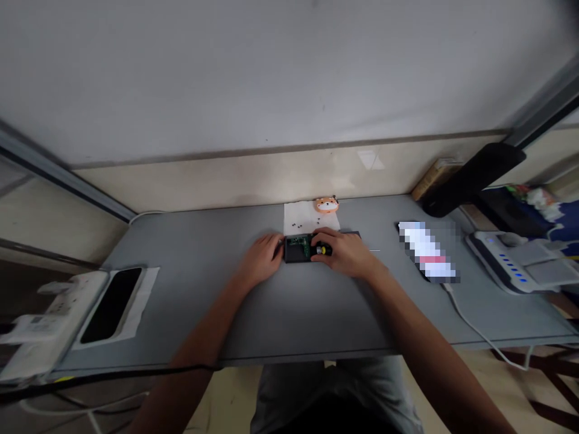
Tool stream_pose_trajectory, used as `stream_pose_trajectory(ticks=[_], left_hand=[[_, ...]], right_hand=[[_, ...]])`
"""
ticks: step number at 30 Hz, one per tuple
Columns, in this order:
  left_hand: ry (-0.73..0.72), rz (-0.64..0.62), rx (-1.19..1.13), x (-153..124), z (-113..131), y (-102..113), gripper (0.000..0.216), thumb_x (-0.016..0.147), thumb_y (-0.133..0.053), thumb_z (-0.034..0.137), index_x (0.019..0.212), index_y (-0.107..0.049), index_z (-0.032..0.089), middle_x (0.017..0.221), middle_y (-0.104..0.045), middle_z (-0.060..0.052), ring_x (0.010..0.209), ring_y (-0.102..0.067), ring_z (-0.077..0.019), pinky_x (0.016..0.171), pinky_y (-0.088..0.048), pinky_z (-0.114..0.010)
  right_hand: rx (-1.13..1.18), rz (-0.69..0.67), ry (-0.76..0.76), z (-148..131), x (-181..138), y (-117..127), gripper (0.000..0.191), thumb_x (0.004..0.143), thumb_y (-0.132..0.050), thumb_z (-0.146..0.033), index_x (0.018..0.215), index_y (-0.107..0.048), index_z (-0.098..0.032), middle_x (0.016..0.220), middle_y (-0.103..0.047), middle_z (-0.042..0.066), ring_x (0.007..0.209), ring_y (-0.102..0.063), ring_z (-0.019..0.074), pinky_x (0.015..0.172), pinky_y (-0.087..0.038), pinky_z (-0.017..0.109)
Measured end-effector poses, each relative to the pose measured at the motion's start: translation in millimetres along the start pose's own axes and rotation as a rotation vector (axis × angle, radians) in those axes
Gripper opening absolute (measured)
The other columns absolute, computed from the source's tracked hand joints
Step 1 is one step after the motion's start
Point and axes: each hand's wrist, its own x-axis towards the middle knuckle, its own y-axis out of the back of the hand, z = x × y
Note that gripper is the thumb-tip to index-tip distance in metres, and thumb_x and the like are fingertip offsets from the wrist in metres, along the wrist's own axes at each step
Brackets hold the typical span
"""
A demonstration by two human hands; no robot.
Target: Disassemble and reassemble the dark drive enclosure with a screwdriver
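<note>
A small black device (297, 252) with an exposed green circuit board (298, 242) lies on the grey desk (289, 307). My left hand (261, 258) rests against its left edge, fingers curled onto it. My right hand (346, 251) is closed round a small screwdriver with a yellow and black handle (321, 249), its tip at the device's right side. Just behind lies a white paper (304, 218) with several tiny dark screws (296, 225) on it.
An orange animal-shaped toy (327, 205) sits at the paper's far corner. A dark phone (111, 304) lies on white paper at the left, beside a white power strip (54, 316). At the right lie a blurred phone with a cable (427, 251), a black lamp (474, 178) and a white device (506, 259).
</note>
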Motion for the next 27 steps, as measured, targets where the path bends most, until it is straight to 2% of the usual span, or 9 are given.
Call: stream_pose_trajectory(ticks=[8, 14, 20, 27], left_hand=[[-0.023, 0.019, 0.001, 0.7, -3.7, -0.6, 0.019, 0.097, -0.048, 0.019, 0.109, -0.062, 0.020, 0.103, -0.071, -0.008, 0.098, -0.068, -0.0230, 0.092, -0.055, -0.040], [-0.033, 0.005, 0.003, 1.3, -2.4, 1.8, 0.019, 0.097, -0.048, 0.019, 0.107, -0.064, 0.020, 0.097, -0.071, -0.007, 0.094, -0.068, -0.0228, 0.090, -0.056, -0.039], [-0.053, 0.033, 0.002, 0.1, -4.6, 0.5, 0.021, 0.098, -0.050, 0.021, 0.113, -0.065, 0.020, 0.097, -0.071, -0.007, 0.095, -0.068, -0.0225, 0.089, -0.056, -0.038], [-0.046, 0.032, -0.034, 0.5, -4.4, -0.9, 0.019, 0.098, -0.049, 0.021, 0.108, -0.066, 0.021, 0.095, -0.071, -0.006, 0.092, -0.068, -0.0211, 0.087, -0.056, -0.037]], right_hand=[[0.021, 0.051, 0.040, 3.4, -0.7, -2.5, 0.023, 0.089, -0.070, -0.038, 0.110, -0.070, -0.028, 0.131, -0.071, 0.003, 0.093, -0.074, 0.0237, 0.071, -0.049, 0.032], [0.023, 0.039, 0.035, 6.0, -0.9, -3.5, 0.022, 0.087, -0.072, -0.040, 0.106, -0.070, -0.028, 0.130, -0.072, 0.002, 0.090, -0.074, 0.0238, 0.069, -0.047, 0.031], [0.072, 0.064, 0.031, 3.0, -2.1, -0.2, 0.021, 0.090, -0.070, -0.035, 0.110, -0.066, -0.030, 0.130, -0.072, 0.000, 0.090, -0.074, 0.0212, 0.070, -0.048, 0.030], [-0.001, -0.032, 0.019, 0.7, -2.2, 0.0, 0.030, 0.086, -0.074, -0.034, 0.115, -0.068, -0.027, 0.113, -0.078, 0.005, 0.094, -0.074, 0.0270, 0.073, -0.050, 0.033]])
